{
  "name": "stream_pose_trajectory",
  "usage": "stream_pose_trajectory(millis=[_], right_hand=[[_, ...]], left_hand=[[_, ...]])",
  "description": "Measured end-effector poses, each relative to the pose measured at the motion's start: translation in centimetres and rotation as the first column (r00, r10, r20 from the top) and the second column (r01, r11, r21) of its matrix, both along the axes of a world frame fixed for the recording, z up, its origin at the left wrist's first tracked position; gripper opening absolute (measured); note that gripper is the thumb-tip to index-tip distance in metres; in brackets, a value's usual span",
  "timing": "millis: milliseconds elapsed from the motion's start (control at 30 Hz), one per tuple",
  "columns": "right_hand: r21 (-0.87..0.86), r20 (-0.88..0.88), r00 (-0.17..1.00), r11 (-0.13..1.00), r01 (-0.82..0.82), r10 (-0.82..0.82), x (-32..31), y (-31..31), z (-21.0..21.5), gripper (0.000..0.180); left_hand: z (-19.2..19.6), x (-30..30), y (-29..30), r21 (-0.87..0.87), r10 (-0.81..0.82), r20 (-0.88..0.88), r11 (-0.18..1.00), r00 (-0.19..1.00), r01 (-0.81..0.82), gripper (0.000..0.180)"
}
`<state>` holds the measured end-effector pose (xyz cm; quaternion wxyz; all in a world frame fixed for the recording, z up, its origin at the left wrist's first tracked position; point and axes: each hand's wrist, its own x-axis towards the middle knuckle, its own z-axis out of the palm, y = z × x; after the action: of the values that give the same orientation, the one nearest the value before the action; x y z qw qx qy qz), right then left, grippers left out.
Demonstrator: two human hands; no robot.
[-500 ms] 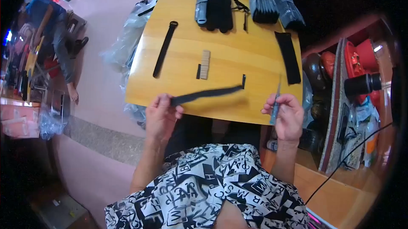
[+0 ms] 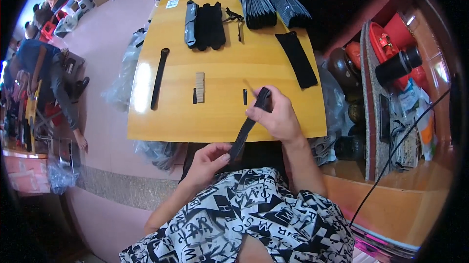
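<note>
A black strap point(image 2: 243, 136) slants upward between my hands above the table's near edge. My left hand point(image 2: 207, 164) pinches its lower end near my body. Its upper end bends over in the grip of my right hand point(image 2: 279, 116). A thin, blurred tip of a pointed tool point(image 2: 248, 85) sticks out beyond the right fingers; its handle is hidden. On the table, a small black piece point(image 2: 245, 97) lies just left of that hand. Farther left are a tan ribbed strip point(image 2: 201, 87) and another small black piece point(image 2: 195, 95) beside it.
The yellow table point(image 2: 224, 133) bears a black strap with an end ring point(image 2: 159, 80) at left and a wide black strip point(image 2: 298, 63) at right. Behind are black pads point(image 2: 210, 26), a grey roll point(image 2: 190, 23) and grey-black bundles point(image 2: 256, 6). A shelf unit point(image 2: 366, 116) stands at right. A person point(image 2: 44, 63) sits at left.
My right hand has swung left and taken the strap's far end. My left hand has come down and toward my body. The strap now slants between both hands, and the view has shifted.
</note>
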<state>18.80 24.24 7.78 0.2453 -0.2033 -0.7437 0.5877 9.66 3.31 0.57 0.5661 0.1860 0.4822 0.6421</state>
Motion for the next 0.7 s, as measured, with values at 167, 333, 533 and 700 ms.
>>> stream_pose_trajectory(millis=[167,333,533,700], right_hand=[[0.305,0.435,0.843,0.829,-0.469,0.317,-0.4,1.1,4.9,0.046],[0.442,0.620,0.718,0.615,-0.653,0.316,-2.2,-0.7,3.6,0.039],[0.339,0.659,0.646,0.615,-0.712,0.385,-3.0,-2.5,1.6,0.036],[0.296,0.636,0.651,0.649,-0.701,0.413,-3.6,-3.0,0.5,0.037]], left_hand=[[1.5,-1.5,1.3,0.073,0.174,-0.500,0.985,0.848,-0.159,0.037],[3.1,-1.4,2.1,0.230,0.192,-0.203,0.962,0.960,-0.144,0.042],[2.4,-1.6,1.8,0.165,0.133,-0.137,0.980,0.982,-0.109,0.043],[2.3,-1.3,1.8,0.136,0.207,-0.043,0.970,0.977,-0.200,0.043]])
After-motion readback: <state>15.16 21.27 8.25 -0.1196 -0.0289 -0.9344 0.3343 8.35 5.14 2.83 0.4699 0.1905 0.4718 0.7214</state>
